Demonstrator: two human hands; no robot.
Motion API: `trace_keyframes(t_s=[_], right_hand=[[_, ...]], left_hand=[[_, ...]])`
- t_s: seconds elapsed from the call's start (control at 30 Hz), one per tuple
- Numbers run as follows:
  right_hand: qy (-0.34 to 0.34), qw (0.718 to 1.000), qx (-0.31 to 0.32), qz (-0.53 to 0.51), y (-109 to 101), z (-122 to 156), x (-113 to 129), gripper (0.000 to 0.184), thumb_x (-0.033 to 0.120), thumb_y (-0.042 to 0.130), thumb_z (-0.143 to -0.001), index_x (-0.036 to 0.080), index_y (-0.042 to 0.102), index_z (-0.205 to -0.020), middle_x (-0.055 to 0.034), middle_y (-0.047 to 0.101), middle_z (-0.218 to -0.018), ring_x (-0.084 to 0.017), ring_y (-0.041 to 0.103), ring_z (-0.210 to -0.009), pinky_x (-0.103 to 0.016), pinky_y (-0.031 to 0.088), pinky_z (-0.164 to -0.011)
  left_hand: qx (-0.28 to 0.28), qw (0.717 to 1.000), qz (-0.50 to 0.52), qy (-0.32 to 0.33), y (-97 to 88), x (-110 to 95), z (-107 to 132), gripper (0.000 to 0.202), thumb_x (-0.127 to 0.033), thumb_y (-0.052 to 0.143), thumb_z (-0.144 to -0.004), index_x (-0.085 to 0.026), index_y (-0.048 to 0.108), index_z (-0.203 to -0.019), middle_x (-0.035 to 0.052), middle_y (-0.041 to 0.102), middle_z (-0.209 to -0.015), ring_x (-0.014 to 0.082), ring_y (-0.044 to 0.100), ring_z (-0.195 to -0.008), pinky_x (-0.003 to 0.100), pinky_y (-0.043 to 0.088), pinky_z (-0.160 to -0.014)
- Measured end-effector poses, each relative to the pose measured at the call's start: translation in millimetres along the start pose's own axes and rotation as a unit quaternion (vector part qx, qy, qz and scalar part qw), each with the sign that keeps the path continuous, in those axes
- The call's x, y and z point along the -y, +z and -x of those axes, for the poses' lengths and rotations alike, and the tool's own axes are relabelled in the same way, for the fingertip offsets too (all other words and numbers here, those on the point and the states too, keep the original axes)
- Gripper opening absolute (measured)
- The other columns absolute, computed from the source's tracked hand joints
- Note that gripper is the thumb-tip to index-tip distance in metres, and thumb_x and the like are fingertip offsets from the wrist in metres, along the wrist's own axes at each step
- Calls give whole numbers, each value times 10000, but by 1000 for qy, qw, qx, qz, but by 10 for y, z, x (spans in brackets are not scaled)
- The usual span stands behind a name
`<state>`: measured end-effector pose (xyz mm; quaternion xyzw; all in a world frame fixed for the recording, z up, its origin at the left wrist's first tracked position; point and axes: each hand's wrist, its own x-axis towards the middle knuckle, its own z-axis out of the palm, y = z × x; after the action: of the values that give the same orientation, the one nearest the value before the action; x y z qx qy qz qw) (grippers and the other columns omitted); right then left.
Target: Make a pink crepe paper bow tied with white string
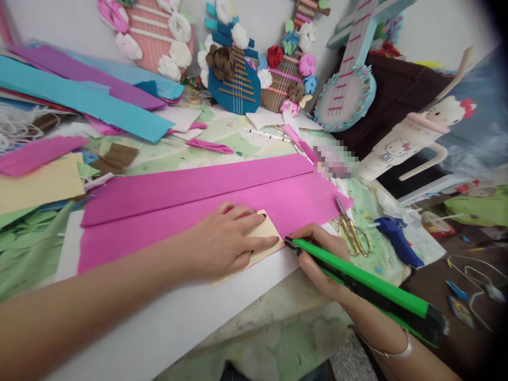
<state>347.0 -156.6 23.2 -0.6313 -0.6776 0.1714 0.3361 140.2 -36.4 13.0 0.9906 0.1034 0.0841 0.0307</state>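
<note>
My left hand (220, 241) lies flat with its fingers stretched out, pressing a cream card piece (268, 225) onto bright pink paper (166, 225). The pink paper has a fold or second layer along its far side and rests over a white sheet (159, 323). In my right hand (323, 259) is a green and black utility knife (369, 280). Its tip end is at the card's right corner, by the paper's near edge; I cannot make out the blade. Gold-handled scissors (353, 233) lie just beyond that hand.
A blue glue gun (399, 241) and a white tumbler (397, 145) stand to the right. Blue and purple paper strips (91, 95) are heaped at the far left. Several paper-flower instrument models, one a blue lute (234, 84), lean along the wall. A patterned cloth (273, 338) covers the table.
</note>
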Motion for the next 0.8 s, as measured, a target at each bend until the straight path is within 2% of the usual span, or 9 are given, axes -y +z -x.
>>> trace_keyframes(t_s=[0.23,0.67,0.8], right_hand=[[-41,998,-40,-13,57,-15,-57,177,125,498,-708,192,575,-852,38,577,-631,-95,495,-527,-229,358,-512],[-47,998,-32,-16,46,-4,-57,185,137,490,-704,204,560,-861,37,543,-618,-107,473,-525,-241,351,-504],[-45,998,-35,-16,52,-7,-39,183,138,482,-704,201,561,-856,35,547,-615,-107,469,-522,-240,350,-501]], left_hand=[[-11,1000,3,2,7,2,4,422,-318,373,-921,-401,401,-1333,50,461,-1355,279,419,-1186,423,292,-915],[-24,1000,19,-3,10,-3,14,420,-309,389,-914,-400,425,-1322,51,453,-1369,285,423,-1183,429,283,-932],[-14,1000,13,-7,1,-9,18,425,-307,379,-919,-402,406,-1332,48,434,-1388,284,413,-1194,434,280,-935]])
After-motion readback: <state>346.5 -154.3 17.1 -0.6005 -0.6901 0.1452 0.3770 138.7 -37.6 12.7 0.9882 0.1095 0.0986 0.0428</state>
